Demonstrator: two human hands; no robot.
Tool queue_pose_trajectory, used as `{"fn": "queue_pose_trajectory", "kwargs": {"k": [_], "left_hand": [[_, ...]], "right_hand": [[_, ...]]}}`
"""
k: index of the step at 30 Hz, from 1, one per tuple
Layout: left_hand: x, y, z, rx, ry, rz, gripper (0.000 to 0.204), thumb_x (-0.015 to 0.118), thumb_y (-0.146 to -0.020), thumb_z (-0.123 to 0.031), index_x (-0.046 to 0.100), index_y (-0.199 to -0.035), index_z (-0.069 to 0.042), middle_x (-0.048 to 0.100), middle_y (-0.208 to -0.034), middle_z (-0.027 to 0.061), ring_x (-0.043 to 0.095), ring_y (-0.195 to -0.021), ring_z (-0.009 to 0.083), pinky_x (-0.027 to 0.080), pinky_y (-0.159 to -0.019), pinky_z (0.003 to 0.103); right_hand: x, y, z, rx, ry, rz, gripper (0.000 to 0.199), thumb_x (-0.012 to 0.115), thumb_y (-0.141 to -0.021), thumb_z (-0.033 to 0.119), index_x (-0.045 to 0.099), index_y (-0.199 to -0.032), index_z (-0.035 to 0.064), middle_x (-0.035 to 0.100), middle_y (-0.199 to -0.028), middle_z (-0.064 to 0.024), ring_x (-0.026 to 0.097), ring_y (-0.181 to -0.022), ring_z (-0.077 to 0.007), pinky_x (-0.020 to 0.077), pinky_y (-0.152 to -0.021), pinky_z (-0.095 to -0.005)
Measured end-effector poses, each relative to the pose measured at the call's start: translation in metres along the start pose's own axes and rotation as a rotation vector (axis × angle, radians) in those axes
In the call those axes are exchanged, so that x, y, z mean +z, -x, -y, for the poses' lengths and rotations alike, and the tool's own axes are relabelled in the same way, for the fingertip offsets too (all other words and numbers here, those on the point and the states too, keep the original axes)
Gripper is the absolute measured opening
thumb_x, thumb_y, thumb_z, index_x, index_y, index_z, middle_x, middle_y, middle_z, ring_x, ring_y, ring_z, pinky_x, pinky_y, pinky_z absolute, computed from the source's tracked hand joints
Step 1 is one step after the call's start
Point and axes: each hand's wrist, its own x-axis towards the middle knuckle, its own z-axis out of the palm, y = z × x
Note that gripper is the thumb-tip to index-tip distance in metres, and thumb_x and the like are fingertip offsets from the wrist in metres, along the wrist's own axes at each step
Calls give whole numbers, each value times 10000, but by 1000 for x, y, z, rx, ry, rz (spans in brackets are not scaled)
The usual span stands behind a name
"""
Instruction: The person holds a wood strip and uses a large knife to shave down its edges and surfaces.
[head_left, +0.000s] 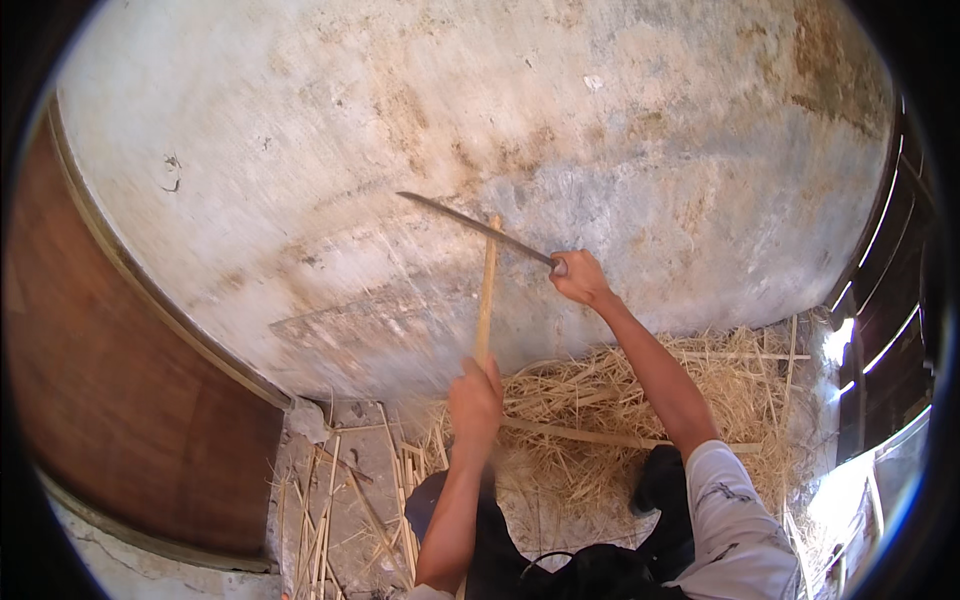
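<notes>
My left hand point(474, 402) is closed round the lower end of a pale strip of bamboo or wood point(487, 300), which points up in front of the wall. In my right hand point(582, 277) is the handle of a long machete point(450, 213) with a dark, narrow blade. The blade slants up to the left and crosses the strip just below its top end. Whether the edge bites into the strip or only touches it, I cannot tell. Both forearms reach forward from the lower edge.
A stained, pale wall point(340, 150) rises ahead. Straw-like shavings point(600, 390) are heaped at its foot, with a long strip point(580, 433) lying across them. Several thin strips point(325, 520) lie at the lower left. A brown wooden panel point(130, 380) stands left; dark slats point(890, 290) stand right.
</notes>
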Motion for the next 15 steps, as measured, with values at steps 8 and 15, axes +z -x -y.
{"fn": "queue_pose_trajectory", "kwargs": {"k": [8,15], "left_hand": [[4,0,-1,-8,19,33,373,534,-1051,-312,536,-925,38,625,-683,325,624,-657,541,490,-559,601],[-5,4,-3,-34,7,28,384,533,-1052,-323,531,-923,38,628,-683,319,633,-663,532,492,-556,596]], "right_hand": [[4,-6,2,-15,-89,10,194,661,-763,192,707,-882,46,684,-784,-223,662,-802,-445,526,-730,-513],[-1,1,8,-147,-88,48,202,674,-744,182,724,-900,64,687,-814,-242,665,-829,-452,538,-759,-509]]}}
